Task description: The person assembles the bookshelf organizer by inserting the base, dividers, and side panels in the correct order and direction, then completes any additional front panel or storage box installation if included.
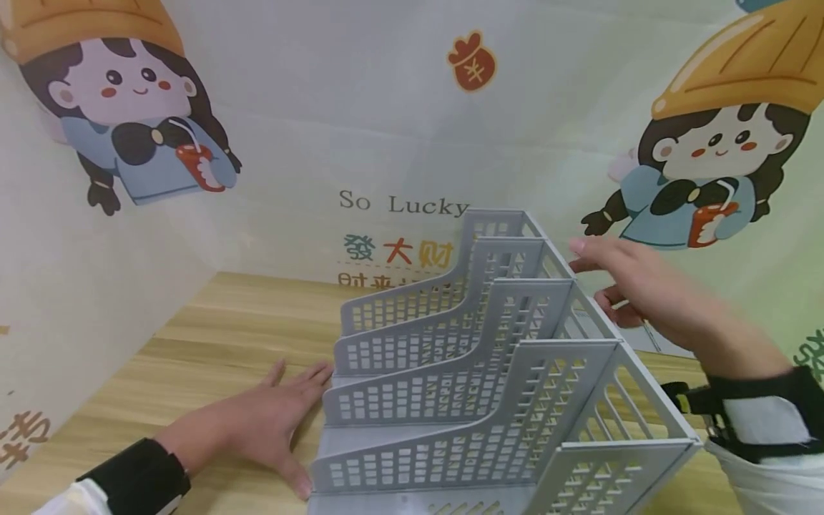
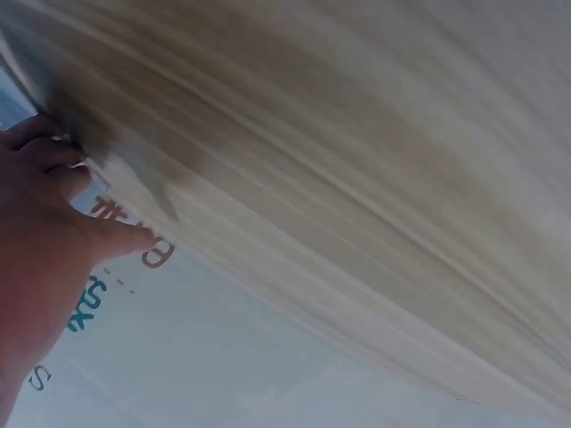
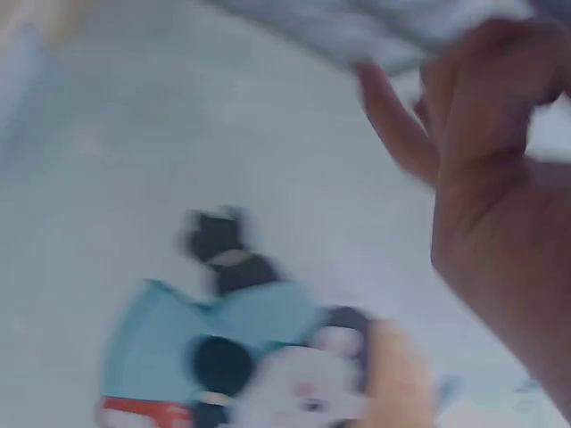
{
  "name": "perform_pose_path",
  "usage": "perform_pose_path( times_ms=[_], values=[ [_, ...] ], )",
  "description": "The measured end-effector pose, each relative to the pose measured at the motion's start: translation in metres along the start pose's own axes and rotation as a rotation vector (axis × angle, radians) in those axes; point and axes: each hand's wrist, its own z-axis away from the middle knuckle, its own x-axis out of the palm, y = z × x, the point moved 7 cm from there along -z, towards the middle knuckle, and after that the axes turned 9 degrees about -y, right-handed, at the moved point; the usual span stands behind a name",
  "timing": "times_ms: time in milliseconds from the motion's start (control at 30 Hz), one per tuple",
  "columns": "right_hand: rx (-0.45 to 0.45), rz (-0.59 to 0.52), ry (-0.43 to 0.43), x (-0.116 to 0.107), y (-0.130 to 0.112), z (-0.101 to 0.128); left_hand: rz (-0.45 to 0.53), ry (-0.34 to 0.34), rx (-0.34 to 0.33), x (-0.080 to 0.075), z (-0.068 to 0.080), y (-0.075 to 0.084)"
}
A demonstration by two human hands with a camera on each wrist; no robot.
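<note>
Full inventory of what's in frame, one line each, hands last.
file rack: 1, grey, slotted plastic with four stepped dividers, standing on the table at centre right.
table: 1, light wood grain, under the rack and the left hand.
backdrop: 1, pale printed sheet behind and to the left of the table, with cartoon girls, a red lucky bag and the words "So Lucky".
wrist straps: 2, black, one on each wrist.
left hand: 1, flat on the table, fingers straight, at the rack's low front edge.
right hand: 1, raised by the rack's tall back edge, fingers loose, holding nothing; contact cannot be told.
</note>
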Motion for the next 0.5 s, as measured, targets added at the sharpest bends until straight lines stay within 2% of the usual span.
perform_pose_path(
  times_ms=[67, 167, 333, 400, 500],
  values=[
    [-0.026, -0.001, -0.107, 0.012, -0.011, 0.015, 0.007, -0.011, -0.018, -0.003, 0.000, 0.000],
    [-0.065, -0.045, -0.168, 0.026, -0.015, 0.026, 0.000, 0.002, -0.046, -0.007, 0.000, 0.001],
    [-0.177, -0.197, -0.148, 0.028, 0.006, 0.028, 0.015, 0.010, -0.086, -0.003, 0.001, -0.001],
    [-0.193, -0.249, -0.154, 0.026, 0.016, 0.027, 0.093, -0.013, -0.077, 0.000, 0.004, -0.002],
    [-0.197, -0.352, -0.161, 0.020, 0.029, 0.028, 0.283, -0.058, 0.028, -0.002, 0.011, -0.002]
  ],
)
